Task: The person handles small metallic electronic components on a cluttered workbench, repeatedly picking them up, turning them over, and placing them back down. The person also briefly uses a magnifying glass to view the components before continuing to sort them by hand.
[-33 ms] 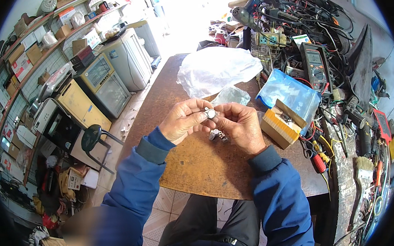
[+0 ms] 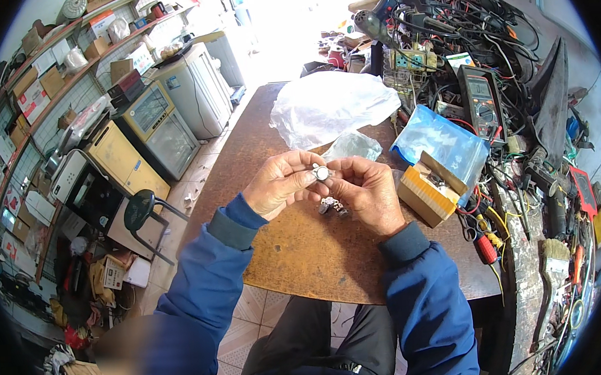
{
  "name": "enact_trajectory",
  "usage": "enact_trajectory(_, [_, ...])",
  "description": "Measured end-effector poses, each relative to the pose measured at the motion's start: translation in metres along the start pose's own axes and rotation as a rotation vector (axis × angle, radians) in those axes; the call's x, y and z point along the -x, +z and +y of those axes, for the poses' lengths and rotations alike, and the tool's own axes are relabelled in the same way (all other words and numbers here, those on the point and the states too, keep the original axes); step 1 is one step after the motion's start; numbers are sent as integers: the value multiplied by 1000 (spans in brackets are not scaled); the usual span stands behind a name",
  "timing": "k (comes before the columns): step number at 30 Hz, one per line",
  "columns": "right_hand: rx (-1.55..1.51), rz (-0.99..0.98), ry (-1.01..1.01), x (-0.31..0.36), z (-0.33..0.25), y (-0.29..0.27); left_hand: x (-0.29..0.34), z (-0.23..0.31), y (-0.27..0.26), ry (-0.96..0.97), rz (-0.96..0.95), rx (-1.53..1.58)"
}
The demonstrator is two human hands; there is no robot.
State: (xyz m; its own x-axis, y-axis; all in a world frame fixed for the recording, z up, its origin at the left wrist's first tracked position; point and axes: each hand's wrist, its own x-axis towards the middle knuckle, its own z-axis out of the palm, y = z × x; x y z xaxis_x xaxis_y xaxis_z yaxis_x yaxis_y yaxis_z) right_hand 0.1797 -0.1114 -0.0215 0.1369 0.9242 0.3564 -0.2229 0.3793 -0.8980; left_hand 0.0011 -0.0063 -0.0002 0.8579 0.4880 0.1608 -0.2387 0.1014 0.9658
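Note:
Between my two hands, above the wooden table, is a small round part [image 2: 322, 173] with a pale face and a metal rim. My left hand [image 2: 283, 182] pinches its left side between thumb and fingers. From the other side my right hand [image 2: 367, 190] grips it the same way, fingertips nearly meeting. The part is too small to name its kind. Below the hands, several small silvery-white parts [image 2: 329, 205] lie in a little cluster on the tabletop, partly hidden by my right hand.
On the wooden table [image 2: 284, 258] lie a white plastic bag [image 2: 329, 105], a small clear bag [image 2: 355, 145], a blue plastic packet [image 2: 443, 139] and an open yellow carton [image 2: 430, 191]. Tangled cables [image 2: 491, 28], a multimeter [image 2: 483, 105], a red-handled screwdriver [image 2: 486, 249] and a brush [image 2: 553, 267] crowd the right side.

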Motion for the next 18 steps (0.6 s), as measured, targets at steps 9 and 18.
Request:
enact_trajectory(9, [56,-2,34,1,-5,1,1,-1,0,-24,10,13])
enact_trajectory(18, [58,5,19,0,0,0,1,0,0,-29,12,1])
